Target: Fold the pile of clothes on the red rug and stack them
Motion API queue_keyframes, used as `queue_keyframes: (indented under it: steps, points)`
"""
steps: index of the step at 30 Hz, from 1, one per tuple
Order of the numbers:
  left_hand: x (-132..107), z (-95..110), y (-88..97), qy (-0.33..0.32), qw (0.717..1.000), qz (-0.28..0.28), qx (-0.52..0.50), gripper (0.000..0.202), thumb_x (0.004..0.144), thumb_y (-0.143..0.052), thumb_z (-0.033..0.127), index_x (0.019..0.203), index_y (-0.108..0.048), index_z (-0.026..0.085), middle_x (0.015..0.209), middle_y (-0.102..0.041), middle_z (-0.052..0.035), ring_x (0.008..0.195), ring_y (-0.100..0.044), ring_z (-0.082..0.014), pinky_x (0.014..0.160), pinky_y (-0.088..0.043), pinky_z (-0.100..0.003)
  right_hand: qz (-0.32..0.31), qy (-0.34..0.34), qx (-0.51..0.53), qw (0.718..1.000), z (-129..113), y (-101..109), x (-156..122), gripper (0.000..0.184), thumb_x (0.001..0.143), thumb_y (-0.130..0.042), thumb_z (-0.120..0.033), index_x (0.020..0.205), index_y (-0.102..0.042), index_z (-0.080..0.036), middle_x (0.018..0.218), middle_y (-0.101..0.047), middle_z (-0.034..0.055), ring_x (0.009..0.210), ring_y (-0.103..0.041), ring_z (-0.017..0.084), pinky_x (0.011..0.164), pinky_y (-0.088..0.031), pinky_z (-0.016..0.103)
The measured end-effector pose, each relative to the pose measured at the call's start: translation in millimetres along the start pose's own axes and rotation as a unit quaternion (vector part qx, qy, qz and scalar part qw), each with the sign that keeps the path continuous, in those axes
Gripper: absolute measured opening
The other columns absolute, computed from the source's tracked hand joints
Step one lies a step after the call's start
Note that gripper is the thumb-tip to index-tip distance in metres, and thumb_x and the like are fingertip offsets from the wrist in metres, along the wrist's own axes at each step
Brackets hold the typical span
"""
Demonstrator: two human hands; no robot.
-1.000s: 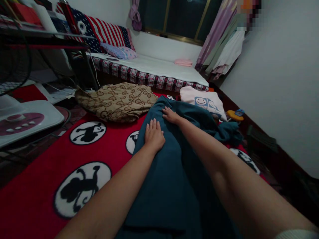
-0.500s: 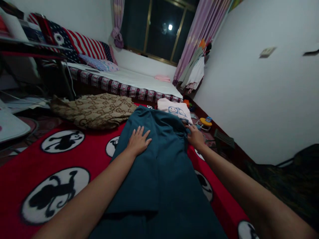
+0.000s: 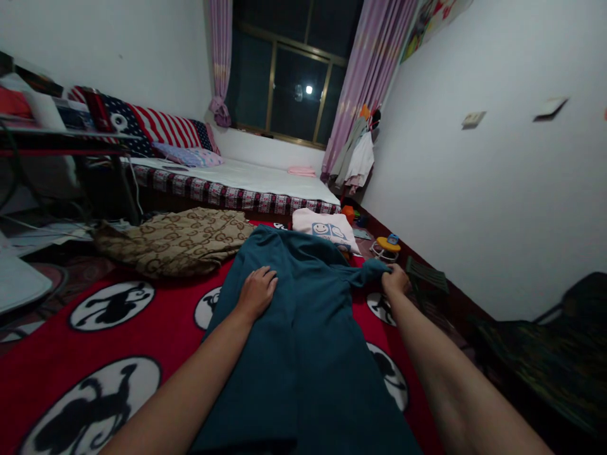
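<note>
A dark teal garment (image 3: pixel 315 328) lies spread over a red blanket (image 3: pixel 175 316) printed with black figures in white circles. My left hand (image 3: pixel 258 292) rests flat on the garment's upper left part, fingers stretched out. Off to the right, my right hand (image 3: pixel 396 279) is closed on a narrow piece of the garment, pulled out sideways like a sleeve. Whether that piece is really a sleeve I cannot tell. A pale pink folded top (image 3: pixel 327 229) with a smiley print lies just beyond the garment.
A brown patterned cloth (image 3: pixel 184 237) is heaped at the left. Behind stands a low bed (image 3: pixel 251 167) under the window. A cluttered desk (image 3: pixel 66 136) is at far left; a small yellow stool (image 3: pixel 387 243) and a dark folding stool (image 3: pixel 427 275) stand right, near the wall.
My right hand has moved outward to the right, drawing a narrow piece of the garment away from its side. My left hand stays on the cloth. The view has tilted up slightly.
</note>
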State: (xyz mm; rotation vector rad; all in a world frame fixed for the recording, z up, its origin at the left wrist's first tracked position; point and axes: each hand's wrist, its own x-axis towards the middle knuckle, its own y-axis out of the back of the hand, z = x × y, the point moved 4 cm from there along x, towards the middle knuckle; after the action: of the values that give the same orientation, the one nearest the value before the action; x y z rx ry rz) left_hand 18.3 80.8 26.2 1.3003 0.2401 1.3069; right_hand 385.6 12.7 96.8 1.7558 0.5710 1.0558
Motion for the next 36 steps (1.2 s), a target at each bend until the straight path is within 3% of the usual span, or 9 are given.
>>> queue_keyframes:
  steps: [5,8,10,13,17,21,25,30,36]
  points:
    - [-6.3,23.6,35.3,-0.059,0.987,0.068,-0.133,0.027,0.09,-0.044,0.019,0.098,-0.07,0.019,0.109,-0.067,-0.0075,0.107,-0.06,-0.0197,0.098,-0.047,-0.037,0.107,0.025,0.133,0.985,-60.5,57.5,2.8,0.055,0.079,-0.029,-0.003,0.129,-0.052,-0.006,0.124,-0.06,0.0224,0.112,-0.057,0.025,0.09,-0.046,0.035]
    - [-24.6,50.5,73.8,-0.129,0.977,0.047,-0.161,0.026,0.09,-0.046,0.018,0.1,-0.069,0.019,0.111,-0.066,-0.0075,0.108,-0.059,-0.0187,0.098,-0.047,-0.035,0.088,0.167,0.226,0.956,-114.2,82.2,-17.6,0.058,0.078,-0.048,-0.01,0.135,-0.048,-0.023,0.138,-0.051,0.0076,0.119,-0.053,0.019,0.095,-0.046,0.031]
    - [-41.9,64.8,98.2,-0.177,0.97,0.007,-0.165,0.025,0.092,-0.046,0.021,0.102,-0.069,0.02,0.113,-0.066,-0.0071,0.108,-0.059,-0.0176,0.097,-0.048,-0.033,0.021,0.307,0.342,0.888,-132.7,91.3,-49.9,0.059,0.077,-0.056,-0.015,0.134,-0.05,-0.026,0.144,-0.046,0.0062,0.125,-0.049,0.021,0.098,-0.045,0.037]
    - [-67.6,65.2,118.0,-0.196,0.97,-0.047,-0.138,0.025,0.093,-0.047,0.024,0.104,-0.069,0.023,0.111,-0.066,-0.0064,0.107,-0.06,-0.0177,0.094,-0.05,-0.034,-0.087,0.348,0.417,0.835,-115.0,86.8,-104.7,0.035,0.081,-0.057,-0.023,0.115,-0.063,-0.023,0.13,-0.058,0.0077,0.122,-0.052,0.022,0.098,-0.046,0.04]
    - [-82.6,38.8,108.7,-0.186,0.976,-0.084,-0.071,0.027,0.09,-0.047,0.021,0.108,-0.068,0.024,0.115,-0.065,-0.0071,0.108,-0.059,-0.0195,0.095,-0.05,-0.036,-0.158,0.267,0.364,0.878,-59.4,61.1,-160.1,0.026,0.083,-0.056,-0.027,0.106,-0.065,-0.022,0.116,-0.063,0.0091,0.109,-0.059,0.023,0.093,-0.049,0.041]
    - [-63.9,13.2,86.8,-0.14,0.987,-0.076,0.022,0.042,0.083,-0.055,0.02,0.125,-0.058,0.022,0.133,-0.054,-0.0109,0.123,-0.051,-0.0256,0.104,-0.043,-0.042,-0.192,0.207,0.258,0.924,-25.2,48.8,-193.7,0.038,0.083,-0.058,-0.033,0.12,-0.058,-0.024,0.12,-0.06,0.0093,0.106,-0.06,0.024,0.086,-0.051,0.039]
    - [-31.9,-10.0,71.5,-0.077,0.987,-0.065,0.128,0.055,0.079,-0.057,0.018,0.134,-0.051,0.019,0.141,-0.046,-0.0137,0.129,-0.044,-0.0296,0.107,-0.038,-0.044,-0.22,0.174,0.156,0.947,-13.2,50.1,-213.9,0.053,0.081,-0.059,-0.038,0.131,-0.05,-0.025,0.123,-0.06,0.0111,0.104,-0.062,0.028,0.078,-0.051,0.038]
    - [-11.9,-34.7,57.4,-0.055,0.976,-0.077,0.194,0.042,0.08,-0.053,0.02,0.12,-0.062,0.017,0.129,-0.057,-0.0153,0.121,-0.05,-0.0318,0.103,-0.037,-0.046,-0.236,0.149,0.09,0.956,-8.2,49.7,-222.8,0.057,0.08,-0.06,-0.042,0.133,-0.047,-0.026,0.112,-0.067,0.0115,0.093,-0.067,0.029,0.073,-0.048,0.038]
    - [9.5,-31.3,60.9,-0.017,0.987,-0.107,0.122,0.026,0.085,-0.046,0.022,0.094,-0.07,0.017,0.105,-0.069,-0.0095,0.111,-0.057,-0.0281,0.101,-0.038,-0.045,-0.244,0.145,0.038,0.958,-7.8,48.3,-222.9,0.016,0.08,-0.059,-0.04,0.085,-0.063,-0.025,0.099,-0.069,0.0096,0.083,-0.067,0.027,0.061,-0.042,0.033]
